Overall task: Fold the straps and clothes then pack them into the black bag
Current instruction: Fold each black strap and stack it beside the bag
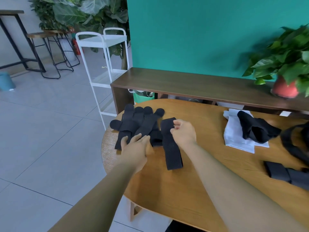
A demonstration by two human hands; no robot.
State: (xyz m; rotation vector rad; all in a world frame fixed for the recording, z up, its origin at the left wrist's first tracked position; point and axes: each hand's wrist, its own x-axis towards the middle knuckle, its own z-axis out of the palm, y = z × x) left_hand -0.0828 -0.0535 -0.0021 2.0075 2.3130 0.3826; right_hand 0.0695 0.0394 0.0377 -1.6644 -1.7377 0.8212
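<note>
Barely begun, I judge: my right hand (183, 133) pinches one strap (171, 148), my left hand (135, 146) lies flat on the unfolded pile (138, 122) at 10 o'clock, folded straps (284, 173) sit at 4 o'clock, and clothes (237, 139) at 2 o'clock and the black bag (296, 144) at 3 o'clock wait.

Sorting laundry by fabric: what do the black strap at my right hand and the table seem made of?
Strap: probably stretchy synthetic knit, matte; rows of tiny holes show. Table: wood or wood veneer, smooth low-sheen finish; grain lines show along its left edge.
</note>
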